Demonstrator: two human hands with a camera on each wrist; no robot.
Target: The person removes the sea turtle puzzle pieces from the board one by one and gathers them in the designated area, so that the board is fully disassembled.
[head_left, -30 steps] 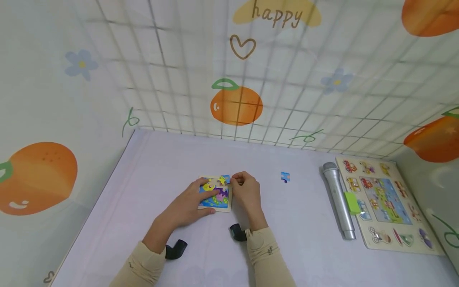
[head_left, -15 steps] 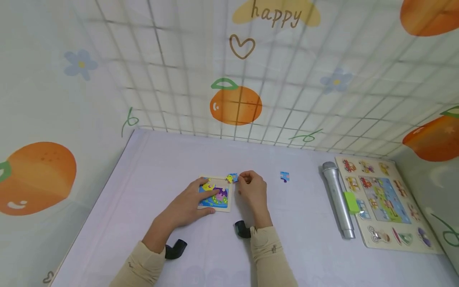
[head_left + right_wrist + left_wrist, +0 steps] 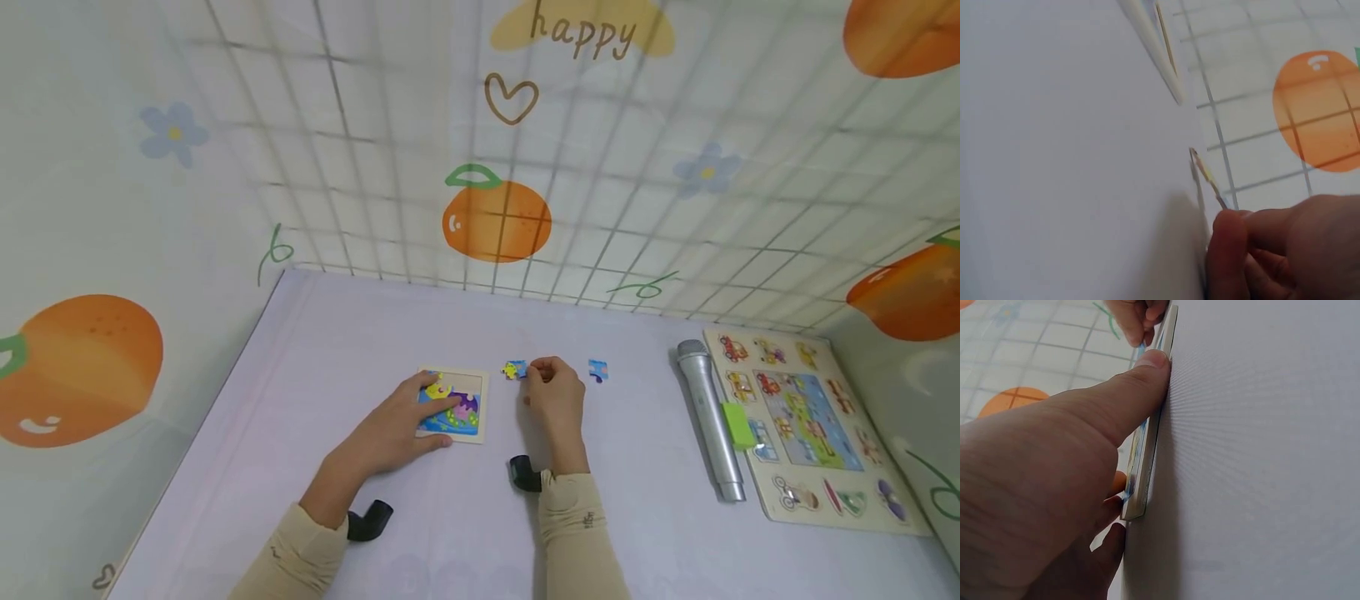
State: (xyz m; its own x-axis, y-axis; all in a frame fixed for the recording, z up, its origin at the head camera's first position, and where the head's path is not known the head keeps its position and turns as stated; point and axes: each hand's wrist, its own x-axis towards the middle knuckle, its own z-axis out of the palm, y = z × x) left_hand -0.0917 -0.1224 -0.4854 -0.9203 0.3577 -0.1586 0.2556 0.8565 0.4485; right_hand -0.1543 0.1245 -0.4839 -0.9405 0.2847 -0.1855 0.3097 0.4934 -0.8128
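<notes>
Your left hand [image 3: 401,425] lies over the puzzle tray [image 3: 463,383] from its left side, fingers spread and one laid straight across the picture; the thumb reaches along the near edge, and the left wrist view shows it pressing there. It steadies rather than clasps. Your forearm slants in from the lower left.

Your right hand [image 3: 557,396] is to the right of the tray, well clear of it, with thumb and forefinger pinching a blue-and-yellow puzzle piece [image 3: 514,369]. The piece points left, between your hand and the tray; you can't tell whether its free end touches the desk [image 3: 637,517].

In the tray, blue, yellow, purple and pink pieces fill the left and lower part, partly under your fingers, while the upper right shows bare wood-coloured base. Another blue piece [image 3: 597,370] lies on the desk just right of your right hand.
</notes>
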